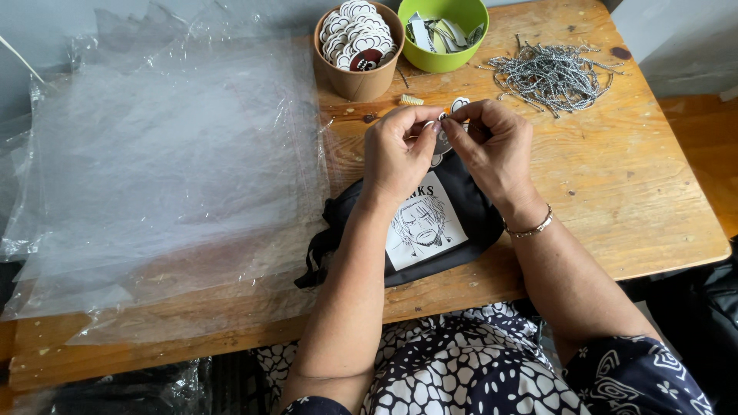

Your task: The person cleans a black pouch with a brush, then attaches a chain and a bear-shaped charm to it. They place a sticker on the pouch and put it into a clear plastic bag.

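Observation:
A black fabric pouch with a white printed patch showing a drawn face lies on the wooden table in front of me. My left hand and my right hand meet over its far end, fingertips pinched together on a small white round tag and a thin piece near the pouch's zipper. What exactly sits between the fingers is partly hidden. A bracelet circles my right wrist.
A stack of clear plastic bags covers the table's left half. A brown paper cup of round tags, a green bowl of labels and a pile of grey cords lie at the back.

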